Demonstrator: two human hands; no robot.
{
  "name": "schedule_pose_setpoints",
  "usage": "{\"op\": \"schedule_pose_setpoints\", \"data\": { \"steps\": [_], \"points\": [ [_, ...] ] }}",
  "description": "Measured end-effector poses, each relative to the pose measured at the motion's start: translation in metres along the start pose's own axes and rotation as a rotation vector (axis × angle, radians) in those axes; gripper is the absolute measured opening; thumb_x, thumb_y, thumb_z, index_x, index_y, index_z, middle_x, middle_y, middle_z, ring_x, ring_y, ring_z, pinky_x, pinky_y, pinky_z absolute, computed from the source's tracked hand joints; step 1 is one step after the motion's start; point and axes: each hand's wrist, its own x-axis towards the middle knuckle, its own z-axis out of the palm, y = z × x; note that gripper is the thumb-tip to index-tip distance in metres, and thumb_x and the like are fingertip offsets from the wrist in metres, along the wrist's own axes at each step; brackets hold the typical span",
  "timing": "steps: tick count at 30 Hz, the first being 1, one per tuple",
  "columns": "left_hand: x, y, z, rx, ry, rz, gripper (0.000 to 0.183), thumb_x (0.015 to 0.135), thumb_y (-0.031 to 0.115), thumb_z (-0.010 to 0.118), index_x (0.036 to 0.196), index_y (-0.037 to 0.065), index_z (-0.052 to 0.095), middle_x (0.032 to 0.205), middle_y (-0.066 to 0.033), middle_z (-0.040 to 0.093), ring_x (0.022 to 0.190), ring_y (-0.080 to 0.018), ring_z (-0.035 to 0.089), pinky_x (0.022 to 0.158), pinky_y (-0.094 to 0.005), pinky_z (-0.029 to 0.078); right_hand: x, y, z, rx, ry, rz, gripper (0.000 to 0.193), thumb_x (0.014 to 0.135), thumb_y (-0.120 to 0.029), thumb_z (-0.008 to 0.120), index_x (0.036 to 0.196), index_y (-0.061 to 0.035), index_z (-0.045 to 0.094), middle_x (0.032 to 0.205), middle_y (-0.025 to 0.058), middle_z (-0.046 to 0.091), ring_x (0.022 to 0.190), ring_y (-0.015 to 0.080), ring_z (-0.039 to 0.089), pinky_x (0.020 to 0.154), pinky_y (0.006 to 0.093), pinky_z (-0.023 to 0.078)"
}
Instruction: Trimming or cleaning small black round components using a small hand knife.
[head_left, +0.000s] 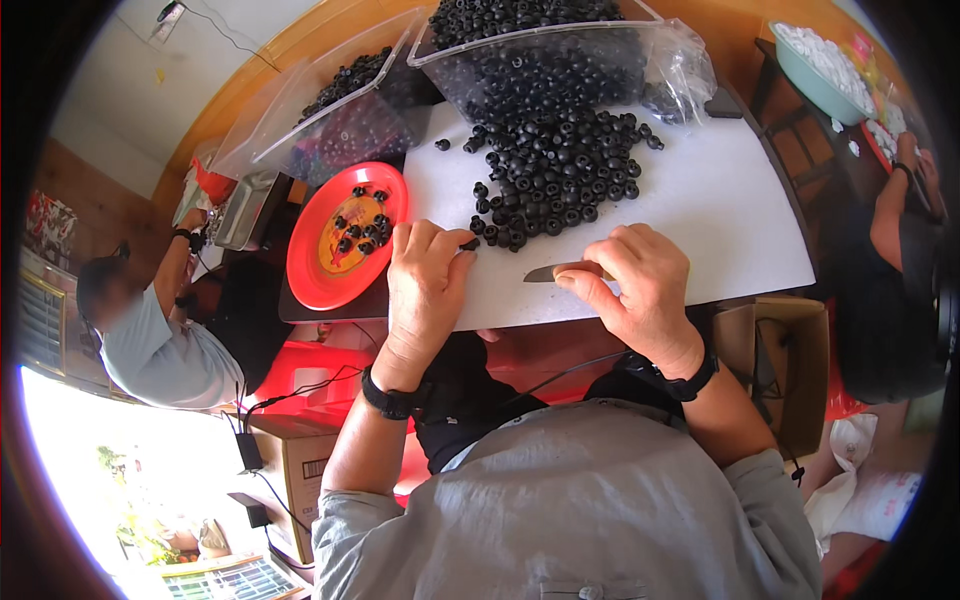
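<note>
My left hand (425, 285) is closed in a pinch at the near left part of the white board (720, 220). Between its thumb and forefinger a small black round part (470, 244) sticks out, mostly hidden by the fingers. My right hand (640, 290) is wrapped round a small knife (541, 274), its short blade pointing left toward the left hand, apart from it. Just beyond both hands lies a heap of small black ring-like parts (555, 170) on the board. Left of my left hand, a red plate (310, 265) with a yellow middle carries several more of these parts.
A large clear bin (530, 40) full of black parts stands behind the heap, with a second clear bin (275, 145) to its left. A plastic bag (685, 70) lies at the back right. An open cardboard box (735, 350) is by my right arm. Other people sit at both sides.
</note>
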Motion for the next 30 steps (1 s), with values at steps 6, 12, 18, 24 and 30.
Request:
{"op": "schedule_pose_setpoints", "data": {
  "steps": [6,12,18,24,30],
  "points": [
    [-0.006,-0.005,-0.013,-0.236,-0.030,0.011,0.021,0.083,-0.003,0.074,0.103,0.004,0.075,0.093,-0.0078,0.064,0.094,-0.0271,0.060,0.080,-0.0357,0.050,-0.001,0.001,0.002,0.002,-0.012,-0.009,0.032,0.078,-0.024,0.088,0.078,-0.0094,0.060,0.071,0.0045,0.057,0.066,0.0260,0.058,0.057,0.0409,0.045],
    [-0.008,0.003,-0.003,-0.163,0.082,-0.075,0.018,0.081,-0.003,0.075,0.098,0.002,0.072,0.090,-0.0101,0.064,0.091,-0.0298,0.062,0.078,-0.0402,0.052,-0.002,0.000,-0.001,-0.020,-0.006,-0.020,0.032,0.077,-0.024,0.089,0.078,-0.0097,0.060,0.072,0.0041,0.057,0.066,0.0257,0.058,0.057,0.0404,0.045],
    [-0.012,0.002,-0.006,0.066,0.059,0.001,0.014,0.081,-0.002,0.075,0.095,0.000,0.071,0.088,-0.0115,0.062,0.090,-0.0315,0.061,0.075,-0.0427,0.051,-0.004,-0.008,0.000,-0.022,0.002,-0.019,0.032,0.076,-0.023,0.089,0.077,-0.0098,0.060,0.072,0.0037,0.057,0.066,0.0256,0.058,0.057,0.0402,0.045],
    [-0.005,0.002,-0.007,0.151,0.045,0.051,0.015,0.081,-0.001,0.074,0.096,-0.001,0.070,0.090,-0.0133,0.060,0.091,-0.0343,0.060,0.076,-0.0436,0.051,-0.003,-0.016,-0.005,-0.059,-0.005,-0.035,0.031,0.077,-0.023,0.089,0.078,-0.0101,0.061,0.072,0.0034,0.057,0.066,0.0253,0.058,0.058,0.0398,0.045],
    [-0.018,0.012,-0.016,-0.390,-0.033,-0.178,0.019,0.085,-0.003,0.072,0.104,-0.001,0.071,0.095,-0.0075,0.065,0.087,-0.0200,0.061,0.075,-0.0328,0.051,-0.003,-0.021,-0.006,0.077,-0.022,0.113,0.029,0.079,-0.022,0.088,0.075,-0.0085,0.062,0.069,0.0027,0.060,0.064,0.0242,0.059,0.056,0.0381,0.044]
  ]
}}
